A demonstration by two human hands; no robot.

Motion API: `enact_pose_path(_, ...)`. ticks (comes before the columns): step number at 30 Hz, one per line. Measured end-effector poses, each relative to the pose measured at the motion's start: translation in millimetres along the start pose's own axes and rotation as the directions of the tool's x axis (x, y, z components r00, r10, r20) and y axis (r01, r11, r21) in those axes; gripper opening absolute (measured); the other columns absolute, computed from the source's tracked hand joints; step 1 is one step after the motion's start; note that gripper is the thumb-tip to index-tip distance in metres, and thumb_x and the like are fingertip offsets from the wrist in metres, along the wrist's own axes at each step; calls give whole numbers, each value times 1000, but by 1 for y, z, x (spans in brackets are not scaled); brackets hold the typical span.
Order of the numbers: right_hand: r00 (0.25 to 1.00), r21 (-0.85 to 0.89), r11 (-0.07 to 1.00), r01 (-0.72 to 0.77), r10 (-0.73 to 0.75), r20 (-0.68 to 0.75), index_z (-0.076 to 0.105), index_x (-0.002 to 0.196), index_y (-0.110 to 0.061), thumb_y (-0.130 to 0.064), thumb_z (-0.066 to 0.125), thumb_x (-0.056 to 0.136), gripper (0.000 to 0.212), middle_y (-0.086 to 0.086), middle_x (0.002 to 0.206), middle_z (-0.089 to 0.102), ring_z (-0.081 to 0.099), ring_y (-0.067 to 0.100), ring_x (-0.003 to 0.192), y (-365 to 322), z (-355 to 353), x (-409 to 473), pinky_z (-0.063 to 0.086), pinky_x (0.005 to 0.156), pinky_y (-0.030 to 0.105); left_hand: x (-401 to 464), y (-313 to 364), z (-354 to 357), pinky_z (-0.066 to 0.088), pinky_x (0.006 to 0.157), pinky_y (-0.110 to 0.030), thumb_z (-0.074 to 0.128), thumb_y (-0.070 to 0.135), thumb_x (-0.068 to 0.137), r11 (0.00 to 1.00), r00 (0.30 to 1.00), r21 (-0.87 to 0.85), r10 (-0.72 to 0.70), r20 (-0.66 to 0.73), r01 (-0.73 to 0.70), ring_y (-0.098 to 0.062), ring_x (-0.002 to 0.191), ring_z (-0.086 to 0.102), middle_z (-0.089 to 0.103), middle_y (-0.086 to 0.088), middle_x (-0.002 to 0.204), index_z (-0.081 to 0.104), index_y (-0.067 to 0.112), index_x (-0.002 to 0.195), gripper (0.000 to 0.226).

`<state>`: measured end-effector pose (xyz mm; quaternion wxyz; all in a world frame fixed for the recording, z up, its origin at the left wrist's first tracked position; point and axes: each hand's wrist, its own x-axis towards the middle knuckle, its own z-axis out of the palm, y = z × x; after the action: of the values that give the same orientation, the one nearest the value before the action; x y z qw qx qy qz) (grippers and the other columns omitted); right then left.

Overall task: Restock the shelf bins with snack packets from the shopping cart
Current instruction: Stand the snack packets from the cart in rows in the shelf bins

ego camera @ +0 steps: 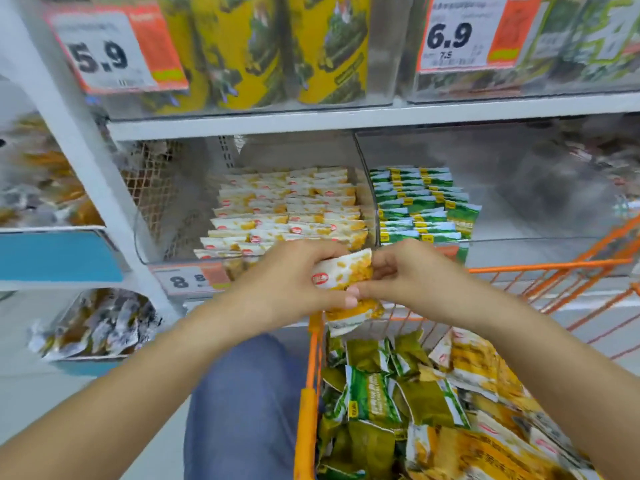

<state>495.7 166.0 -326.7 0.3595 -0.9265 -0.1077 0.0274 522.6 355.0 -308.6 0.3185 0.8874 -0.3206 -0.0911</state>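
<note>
Left hand (294,282) and right hand (408,275) pinch yellow-white packets (346,271) between cart (313,375) and left bin (145,244). Step: transfer to shelf. Next: lift over bin lip, align with rows.

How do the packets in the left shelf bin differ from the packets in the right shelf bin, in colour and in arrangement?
The left bin packets are white and yellow with a red mark; the right bin packets are green and white with yellow labels. The left bin packets fill wider rows; the right bin packets fill only the left side of their clear bin. Both lie in neat overlapping rows.
</note>
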Motion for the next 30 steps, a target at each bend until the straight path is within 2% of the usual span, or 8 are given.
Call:
enact_pose_path(5,989,156,977,144,-146,5,60,54,-37,-36,75,79,29,-7,52,51,44,4,52,-36,20,34,37,53,28,-18,-31,-36,47,68,-40,79,47,65,990,996,118,-75,-45,80,-17,75,60,64,3,75,64,26,87,34)
enact_pose_path(10,982,316,941,125,-71,-174,69,80,-34,-46,68,82,13,-11,82,72,66,3,83,-54,36,65,53,81,36,-32,-48,-91,42,61,-36,76,43,73,926,950,306,-134,-282,221,-15,71,59,62,3,69,64,21,84,28)
enact_pose_path(12,955,36,993,112,-98,-281,69,88,-34,-41,60,89,11,-16,87,69,61,0,89,-52,32,74,47,80,31,-29,-61,-115,34,54,-33,72,34,79,843,899,434,-120,-421,316,-17,66,56,54,4,63,57,19,81,21)
enact_pose_path(15,819,-460,883,90,-328,-470,68,108,-16,-28,59,87,26,7,105,67,57,30,110,-34,26,88,44,94,42,-8,-94,-127,34,57,-36,62,24,87,689,842,589,-58,-536,423,-40,81,59,62,-15,77,55,10,91,16)
enact_pose_path(18,797,-605,795,-48,-335,-503,55,123,-4,-19,64,79,47,21,124,56,47,40,122,-10,19,99,33,106,52,24,-124,-119,38,59,-39,55,12,89,497,878,743,-87,-471,447,-43,87,62,65,-21,90,54,5,101,14)
enact_pose_path(23,828,-261,936,-237,54,-559,35,138,-5,-31,58,91,59,20,132,45,46,39,119,13,15,108,43,88,46,85,-155,-120,44,71,-36,54,0,87,323,884,826,-239,-402,463,-35,96,65,68,-18,100,64,3,108,23)
enact_pose_path(27,779,-239,943,-233,35,-626,41,137,-10,-29,56,91,52,17,132,45,47,37,115,19,30,111,43,79,43,116,-175,-130,50,65,-25,85,19,60,207,848,831,-253,-465,517,-21,76,68,70,-7,77,74,12,76,21)
enact_pose_path(30,753,-237,949,-207,0,-658,47,134,-13,-21,58,88,47,15,137,44,48,37,116,22,33,113,45,79,45,135,-193,-132,49,83,-34,61,11,88,343,837,769,-323,-442,539,-32,102,63,66,-17,106,68,2,101,17)
